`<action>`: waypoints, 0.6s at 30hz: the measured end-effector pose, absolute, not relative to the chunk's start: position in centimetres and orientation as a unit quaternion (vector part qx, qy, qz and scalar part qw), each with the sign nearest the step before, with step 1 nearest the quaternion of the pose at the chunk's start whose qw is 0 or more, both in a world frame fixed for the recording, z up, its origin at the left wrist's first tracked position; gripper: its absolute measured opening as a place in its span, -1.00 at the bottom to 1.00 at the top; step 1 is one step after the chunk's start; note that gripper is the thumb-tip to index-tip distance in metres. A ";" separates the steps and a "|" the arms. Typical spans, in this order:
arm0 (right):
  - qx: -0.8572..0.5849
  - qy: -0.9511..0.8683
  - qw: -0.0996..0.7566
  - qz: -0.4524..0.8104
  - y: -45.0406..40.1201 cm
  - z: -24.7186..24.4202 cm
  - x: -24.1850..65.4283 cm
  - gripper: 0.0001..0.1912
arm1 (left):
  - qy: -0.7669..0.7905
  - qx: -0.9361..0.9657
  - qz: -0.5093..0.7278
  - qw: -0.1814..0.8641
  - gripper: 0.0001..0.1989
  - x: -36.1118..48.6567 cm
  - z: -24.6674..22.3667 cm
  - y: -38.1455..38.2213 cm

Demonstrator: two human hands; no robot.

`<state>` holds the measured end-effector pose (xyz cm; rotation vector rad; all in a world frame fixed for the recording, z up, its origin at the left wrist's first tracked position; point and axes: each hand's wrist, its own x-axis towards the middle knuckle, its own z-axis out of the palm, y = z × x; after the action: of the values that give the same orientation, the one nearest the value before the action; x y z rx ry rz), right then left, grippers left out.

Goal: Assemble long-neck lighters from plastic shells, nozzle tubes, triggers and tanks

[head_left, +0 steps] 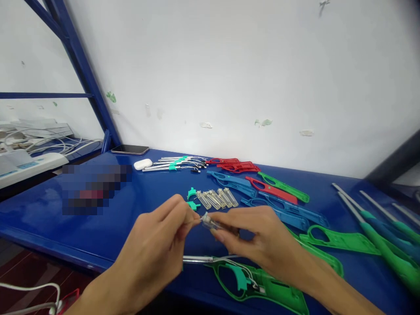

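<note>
My right hand grips a small clear plastic lighter fuel tank between thumb and fingers. My left hand pinches at the tank's top end; what its fingertips hold is too small to make out. Below both hands lies a green handle half with a teal trigger, white wires and a metal rod. Just beyond my fingertips, several more clear tanks lie in a row beside two loose teal triggers.
Red, blue and green handle halves spread across the right of the blue table. Several assembled lighters lie far right. Rods with wires, a white case and a phone are at the back.
</note>
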<state>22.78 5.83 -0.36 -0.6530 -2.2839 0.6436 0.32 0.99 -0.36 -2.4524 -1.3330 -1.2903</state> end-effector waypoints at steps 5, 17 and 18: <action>-0.306 -0.876 0.354 0.121 6.9 0.6 23.6 -0.78 | -0.473 -0.772 -0.421 0.052 -0.91 0.6 -0.5 1.2; -0.466 -0.772 0.432 0.022 -0.3 -2.1 29.0 -0.75 | -0.383 -0.881 -0.276 -0.043 -0.73 4.8 -3.2 0.9; -0.470 -0.766 0.437 0.018 -0.8 -3.0 29.4 -0.74 | -0.381 -0.884 -0.264 -0.057 -0.73 5.1 -3.2 1.1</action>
<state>29.40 -0.84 -3.00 -1.1697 -1.9059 0.0448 5.11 1.09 -3.20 -2.8842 -1.2416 -0.8619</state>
